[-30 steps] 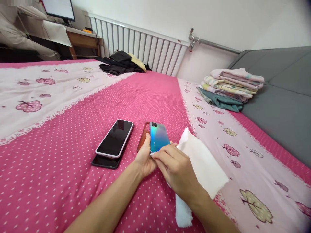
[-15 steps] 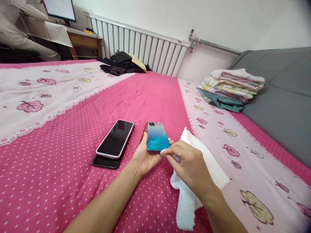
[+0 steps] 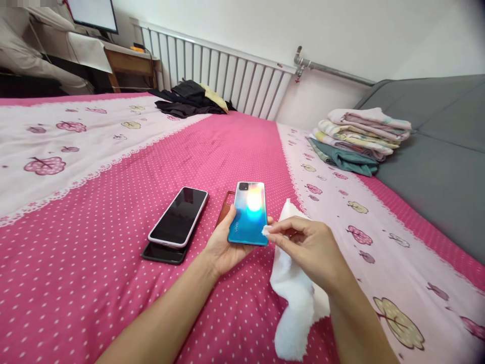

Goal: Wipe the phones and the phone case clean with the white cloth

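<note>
My left hand (image 3: 222,247) holds a blue iridescent phone (image 3: 248,213) from below, back side up, camera lens at the far end. My right hand (image 3: 308,245) pinches a white cloth (image 3: 297,303) beside the phone's near right corner; the cloth hangs down to the bed. A brown phone case (image 3: 224,206) lies on the bed just behind my left hand, partly hidden by the phone. To the left, a white-edged phone (image 3: 179,216) lies screen up on top of a black phone (image 3: 162,253).
All rests on a pink dotted bedspread (image 3: 113,212). A pile of folded cloths (image 3: 359,139) sits at the far right by a grey headboard (image 3: 435,151). Dark clothes (image 3: 187,98) lie at the far edge before a white radiator (image 3: 227,76). A desk with monitor stands far left.
My left hand has lifted and tilted the blue phone up off the brown case. My right hand has drawn back to the right of the phone, gathering the white cloth into a pinch.
</note>
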Available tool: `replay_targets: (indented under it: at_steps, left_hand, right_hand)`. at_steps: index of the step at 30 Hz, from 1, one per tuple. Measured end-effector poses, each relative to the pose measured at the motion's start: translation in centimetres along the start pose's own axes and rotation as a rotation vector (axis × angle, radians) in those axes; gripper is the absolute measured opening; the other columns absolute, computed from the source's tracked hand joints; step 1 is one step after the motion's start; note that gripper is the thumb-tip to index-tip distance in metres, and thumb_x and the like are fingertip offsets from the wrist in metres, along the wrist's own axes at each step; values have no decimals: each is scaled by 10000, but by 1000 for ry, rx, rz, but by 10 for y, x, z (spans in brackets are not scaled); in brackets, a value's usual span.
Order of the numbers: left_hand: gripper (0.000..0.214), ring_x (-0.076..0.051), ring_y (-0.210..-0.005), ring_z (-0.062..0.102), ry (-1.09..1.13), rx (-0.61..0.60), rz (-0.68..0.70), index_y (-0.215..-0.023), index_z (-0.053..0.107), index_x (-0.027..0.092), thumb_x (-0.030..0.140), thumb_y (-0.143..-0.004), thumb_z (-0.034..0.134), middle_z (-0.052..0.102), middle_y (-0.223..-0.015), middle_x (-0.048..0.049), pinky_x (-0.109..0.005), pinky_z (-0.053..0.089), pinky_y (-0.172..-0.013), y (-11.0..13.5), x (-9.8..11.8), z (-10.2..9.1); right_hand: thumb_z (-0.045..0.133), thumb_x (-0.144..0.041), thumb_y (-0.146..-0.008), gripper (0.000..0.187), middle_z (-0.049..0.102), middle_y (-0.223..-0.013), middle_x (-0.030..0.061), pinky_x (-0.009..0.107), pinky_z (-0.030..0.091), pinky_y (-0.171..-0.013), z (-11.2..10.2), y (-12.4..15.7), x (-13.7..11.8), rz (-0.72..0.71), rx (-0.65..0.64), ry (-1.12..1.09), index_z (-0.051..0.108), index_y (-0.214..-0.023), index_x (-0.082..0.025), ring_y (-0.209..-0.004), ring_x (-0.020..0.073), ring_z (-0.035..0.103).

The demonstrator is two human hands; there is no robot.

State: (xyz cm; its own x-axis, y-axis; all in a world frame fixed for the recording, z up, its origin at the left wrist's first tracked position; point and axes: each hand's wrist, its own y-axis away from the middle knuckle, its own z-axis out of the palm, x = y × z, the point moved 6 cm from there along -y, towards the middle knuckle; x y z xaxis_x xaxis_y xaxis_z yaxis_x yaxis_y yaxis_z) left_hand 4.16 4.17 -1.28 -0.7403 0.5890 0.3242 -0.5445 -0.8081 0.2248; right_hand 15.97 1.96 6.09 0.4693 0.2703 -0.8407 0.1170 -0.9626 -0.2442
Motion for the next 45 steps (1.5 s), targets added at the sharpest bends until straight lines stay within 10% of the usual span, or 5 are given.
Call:
replay_targets:
  at_steps: [12,19,23,33,45]
  left_hand:
    - [407,-203,-868,650,-483,54,-92,-1074,622,87,401,-891,441,694,-971,-128,-330,448,-865,-3,-32,-11]
    - [313,-226,-757,614,-1277,133,311,-888,665,162,421,-822,501,679,-771,-60,-315,432,-735,-12,-17,-21]
    - [395,-300,-807,612,-1702,490,522,-650,637,183,473,-835,444,614,-637,-101,-392,386,-825,3,14,-15]
    - [801,-417,-1256,341,-2284,741,619,-1355,339,6,413,-726,622,348,-1354,-312,-469,292,-994,-7,32,-26]
    - [614,-366,-1198,418,-2328,733,786,-1375,339,85,389,-848,425,320,-1419,-241,-477,362,-926,64,9,-25]
  right_hand:
    - [683,-364,-692,173,690,-709,24,292,480,-608,-34,-12,25,81,328,206,700,-735,-198,-604,153,597]
    - [656,-347,-710,161,698,-736,35,284,481,-572,-31,-9,16,24,311,228,700,-736,-195,-583,152,600]
    - [655,-338,-712,147,695,-721,29,285,484,-572,-24,-4,5,-6,286,246,703,-724,-200,-574,147,595]
    - [715,-322,-670,157,660,-694,20,242,474,-560,-15,54,-18,151,-25,-213,669,-702,-175,-627,132,590]
    - [709,-297,-644,167,561,-709,27,286,439,-555,-146,201,-10,-30,1403,-155,584,-718,-214,-555,104,503]
